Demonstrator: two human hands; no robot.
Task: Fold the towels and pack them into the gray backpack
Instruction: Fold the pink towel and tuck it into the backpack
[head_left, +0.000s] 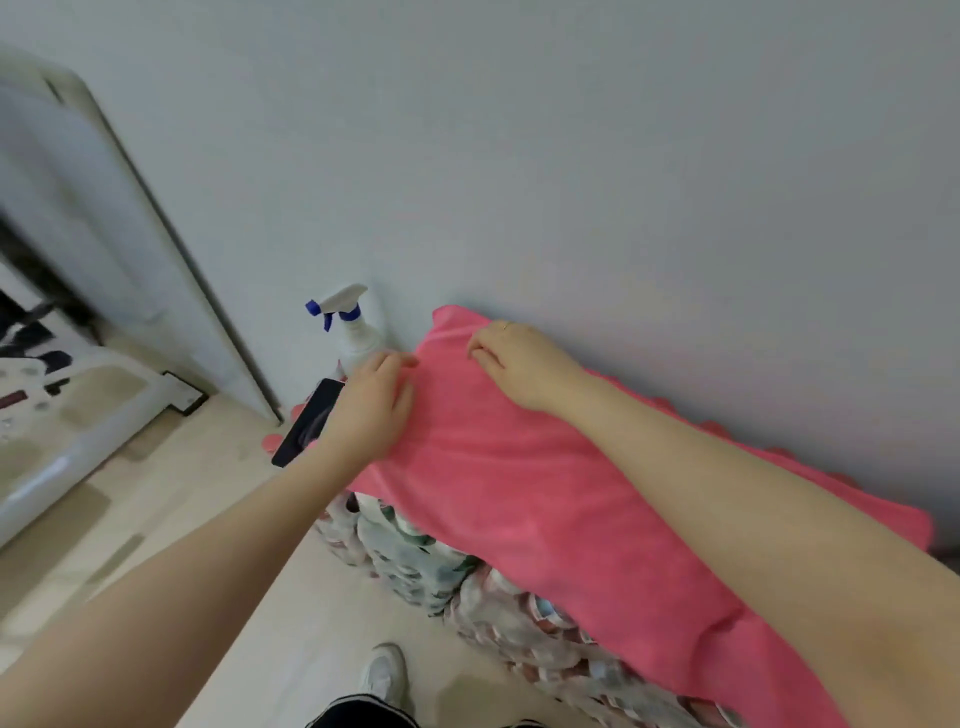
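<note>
Pink towel (545, 499) lies spread lengthwise over a tabletop (467, 582) draped in a floral cloth, set against a pale wall (571, 156). At the towel's far end the left hand (371, 410) pinches its corner between curled fingers (402, 364), while the right hand (524, 364) rests on the cloth with its fingers bent down onto the fabric, gripping the edge. Just beside the left hand stand a white spray bottle (356, 332) and a dark phone (309, 423).
</note>
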